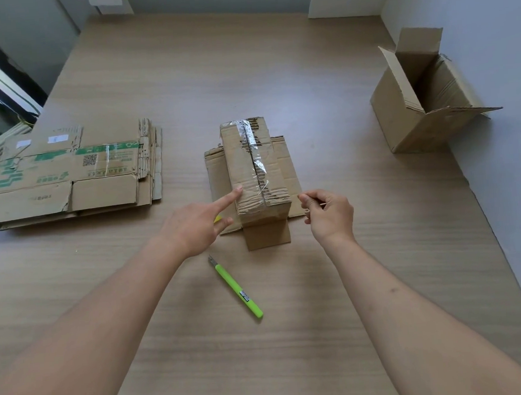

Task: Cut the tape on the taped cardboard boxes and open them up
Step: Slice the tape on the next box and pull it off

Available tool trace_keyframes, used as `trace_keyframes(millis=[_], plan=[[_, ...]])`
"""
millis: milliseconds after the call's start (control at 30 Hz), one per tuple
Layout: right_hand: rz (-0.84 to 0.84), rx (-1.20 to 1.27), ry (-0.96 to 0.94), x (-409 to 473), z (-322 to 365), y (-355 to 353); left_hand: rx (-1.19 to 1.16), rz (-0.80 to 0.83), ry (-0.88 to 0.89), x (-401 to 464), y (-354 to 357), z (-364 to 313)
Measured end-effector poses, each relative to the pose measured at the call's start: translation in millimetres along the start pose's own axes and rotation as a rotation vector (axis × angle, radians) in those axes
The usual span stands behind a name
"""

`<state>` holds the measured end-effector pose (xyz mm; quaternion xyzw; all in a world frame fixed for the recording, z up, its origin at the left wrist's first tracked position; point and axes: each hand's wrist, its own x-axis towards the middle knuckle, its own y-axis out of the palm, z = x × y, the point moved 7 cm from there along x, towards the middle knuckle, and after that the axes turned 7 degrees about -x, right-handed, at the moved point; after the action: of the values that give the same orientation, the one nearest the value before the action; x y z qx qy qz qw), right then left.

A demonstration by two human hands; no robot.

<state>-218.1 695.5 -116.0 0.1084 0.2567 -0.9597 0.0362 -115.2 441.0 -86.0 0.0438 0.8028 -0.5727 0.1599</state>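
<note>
A small taped cardboard box (252, 167) stands in the middle of the table, with clear tape running along its top seam and its bottom flaps splayed out around it. My left hand (199, 223) touches the box's near left top edge with a straight index finger. My right hand (328, 211) hovers just right of the box's near corner, fingers curled, thumb and fingertips pinched together; I cannot tell whether it holds a tape strip. A green utility knife (238, 291) lies on the table in front of the box, between my forearms.
A stack of flattened cardboard boxes (69, 176) with green print lies at the left. An opened upright box (425, 99) stands at the far right near the wall. The wooden table (264, 351) ends at the right edge beside a pale wall.
</note>
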Motion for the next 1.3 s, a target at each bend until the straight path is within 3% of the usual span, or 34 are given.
trace_keyframes(millis=[367,567,633,767,833,900,1033,1300], plan=[[0.114,0.193,0.181,5,-19,31,-0.13,-0.112,-0.035,12,14,13],[0.036,0.297,0.3,9,-29,36,-0.145,-0.157,-0.04,14,12,7],[-0.025,0.165,0.158,10,-18,32,-0.14,-0.157,-0.036,13,12,7],[-0.195,-0.084,-0.42,-13,33,23,-0.15,-0.156,-0.037,14,11,6],[-0.064,-0.173,-0.683,-29,51,36,-0.151,-0.161,-0.036,14,11,6],[0.079,-0.365,-0.813,-36,56,56,-0.158,-0.164,-0.035,15,10,8],[0.057,-0.582,-0.792,-33,51,71,-0.185,-0.158,-0.039,14,11,7],[0.031,-0.687,-0.622,-33,59,80,-0.217,-0.112,-0.039,9,12,4]])
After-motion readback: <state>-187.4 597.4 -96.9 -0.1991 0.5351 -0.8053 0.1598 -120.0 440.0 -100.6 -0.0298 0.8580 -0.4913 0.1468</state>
